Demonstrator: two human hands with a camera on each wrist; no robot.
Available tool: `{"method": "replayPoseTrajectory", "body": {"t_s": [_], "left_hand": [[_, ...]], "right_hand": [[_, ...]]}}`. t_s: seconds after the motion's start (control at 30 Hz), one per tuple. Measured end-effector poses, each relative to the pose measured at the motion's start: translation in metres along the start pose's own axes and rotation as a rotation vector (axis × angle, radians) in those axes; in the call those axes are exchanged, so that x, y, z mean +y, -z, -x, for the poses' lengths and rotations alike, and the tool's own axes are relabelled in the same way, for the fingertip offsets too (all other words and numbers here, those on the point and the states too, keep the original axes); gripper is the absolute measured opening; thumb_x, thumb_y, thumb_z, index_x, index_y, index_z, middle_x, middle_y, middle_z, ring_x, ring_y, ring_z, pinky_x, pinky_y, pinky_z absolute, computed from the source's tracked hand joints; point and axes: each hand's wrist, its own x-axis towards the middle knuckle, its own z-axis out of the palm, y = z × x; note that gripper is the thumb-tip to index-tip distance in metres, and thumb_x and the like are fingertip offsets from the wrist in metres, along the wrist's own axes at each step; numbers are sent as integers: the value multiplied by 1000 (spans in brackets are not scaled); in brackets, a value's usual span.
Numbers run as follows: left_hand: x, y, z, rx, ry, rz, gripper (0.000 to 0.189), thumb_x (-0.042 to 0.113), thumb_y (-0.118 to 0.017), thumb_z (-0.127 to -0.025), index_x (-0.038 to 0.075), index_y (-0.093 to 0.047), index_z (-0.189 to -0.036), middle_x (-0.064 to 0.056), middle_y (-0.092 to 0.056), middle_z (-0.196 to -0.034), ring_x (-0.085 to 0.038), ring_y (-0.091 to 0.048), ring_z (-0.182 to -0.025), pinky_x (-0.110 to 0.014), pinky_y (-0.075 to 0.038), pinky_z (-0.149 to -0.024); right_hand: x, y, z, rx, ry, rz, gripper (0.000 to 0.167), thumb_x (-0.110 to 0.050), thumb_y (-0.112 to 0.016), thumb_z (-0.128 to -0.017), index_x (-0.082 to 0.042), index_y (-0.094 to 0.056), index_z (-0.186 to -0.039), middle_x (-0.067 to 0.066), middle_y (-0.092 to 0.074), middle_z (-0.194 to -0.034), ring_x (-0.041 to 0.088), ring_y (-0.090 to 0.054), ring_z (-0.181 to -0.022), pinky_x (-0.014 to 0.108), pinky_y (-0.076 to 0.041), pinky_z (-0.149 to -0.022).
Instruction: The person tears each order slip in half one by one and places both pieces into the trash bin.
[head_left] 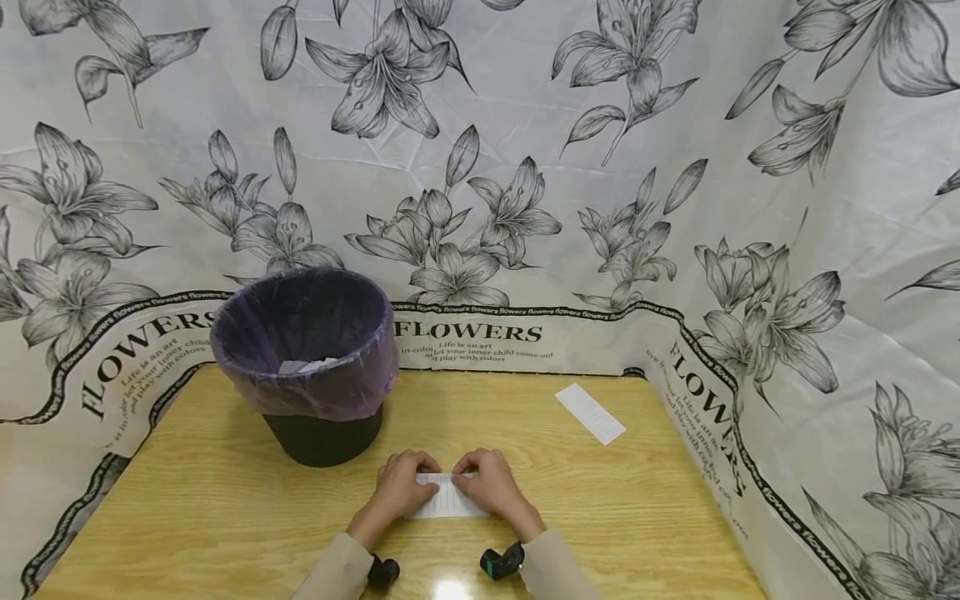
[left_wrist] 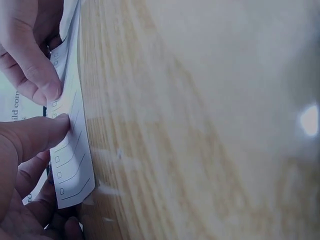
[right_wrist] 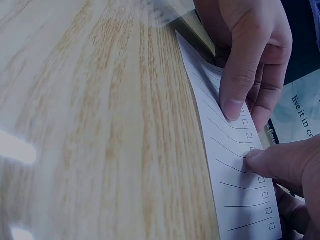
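A white strip of paper (head_left: 447, 502), printed with lines and small checkboxes, is held between both hands just above the wooden table. My left hand (head_left: 405, 485) pinches its upper edge, thumb in front and fingers behind. Close beside it, my right hand (head_left: 489, 483) pinches the same edge in the same way. In the left wrist view the paper (left_wrist: 75, 170) bends slightly, and both thumbs press on its printed side. The right wrist view shows the checkbox column of the paper (right_wrist: 240, 190) running along the pinched edge. The fingers behind the sheet are partly hidden.
A black bin (head_left: 322, 437) lined with a purple plastic bag (head_left: 360, 383) stands at the back left, with white paper pieces (head_left: 307, 365) inside. Another white paper strip (head_left: 590, 413) lies on the wooden table (head_left: 637, 517) at the back right. Flower-printed cloth (head_left: 465, 275) surrounds the table.
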Motion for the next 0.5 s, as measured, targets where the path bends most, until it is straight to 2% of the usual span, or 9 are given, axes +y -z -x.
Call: {"method": "replayPoseTrajectory", "body": {"t_s": [0.23, 0.37, 0.43, 0.5], "left_hand": [[2, 2, 1, -3, -9, 41, 14, 13, -81, -86, 15, -75, -99, -1, -73, -101, -29, -63, -104, -61, -37, -101], [0, 2, 0, 11, -19, 53, 7, 17, -78, -90, 16, -76, -97, 1, -75, -101, -27, -68, -103, -53, -48, -98], [-1, 2, 1, 20, -30, 60, 4, 18, -77, -91, 16, -77, -95, 1, -75, -100, -27, -69, -102, -50, -53, -92], [-2, 2, 1, 24, -37, 67, 3, 19, -77, -92, 17, -78, -93, 1, -76, -100, -27, -70, -102, -48, -55, -89]], "right_hand": [[1, 1, 0, -36, -18, -48, 6, -13, -76, -93, -10, -78, -87, 2, -75, -91, 21, -69, -94, 33, -55, -78], [3, -1, 1, -34, -24, -50, 6, -15, -75, -94, -12, -78, -89, 0, -75, -90, 16, -69, -90, 29, -54, -75], [3, -2, 2, -29, -23, -45, 6, -16, -76, -94, -14, -78, -89, -1, -75, -89, 15, -69, -89, 28, -53, -76], [3, -3, 3, -23, -21, -44, 6, -17, -76, -94, -15, -78, -89, -2, -76, -90, 16, -69, -90, 29, -54, -77]]}}
